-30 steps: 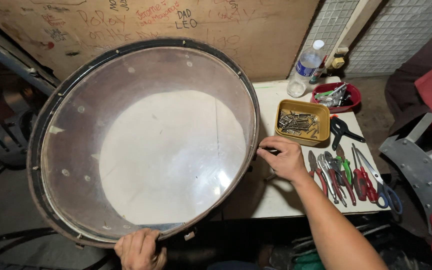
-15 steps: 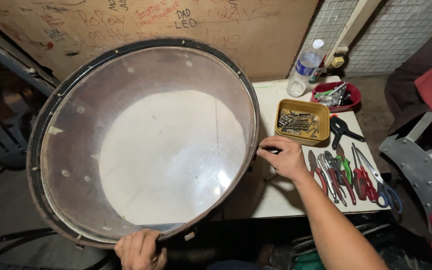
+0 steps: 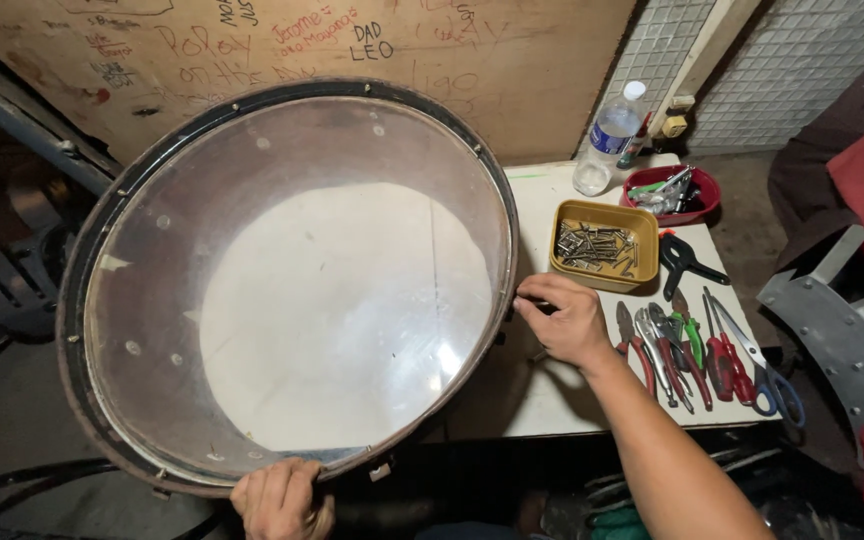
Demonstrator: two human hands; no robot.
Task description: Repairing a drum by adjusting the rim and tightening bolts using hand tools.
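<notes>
A large round drum (image 3: pixel 292 290) with a clear skin and a dark hoop fills the left and middle of the view, tilted toward me. My left hand (image 3: pixel 277 500) grips the near rim at the bottom. At the drum's right rim my right hand (image 3: pixel 564 318) pinches a small dark tool or screw with its fingers closed, just over the white table (image 3: pixel 542 400). What exactly sits between those fingers is too small to tell.
On the table stand a yellow tray of screws (image 3: pixel 604 246), a red bowl of small parts (image 3: pixel 674 192), a black clamp (image 3: pixel 682 262), a row of pliers and scissors (image 3: pixel 702 352) and a plastic water bottle (image 3: pixel 604 140). A grey chair (image 3: pixel 842 330) stands at the right, a scribbled plywood wall (image 3: pixel 372 50) behind.
My right hand has shifted slightly along the drum's right rim. The drum and my left hand stay in place.
</notes>
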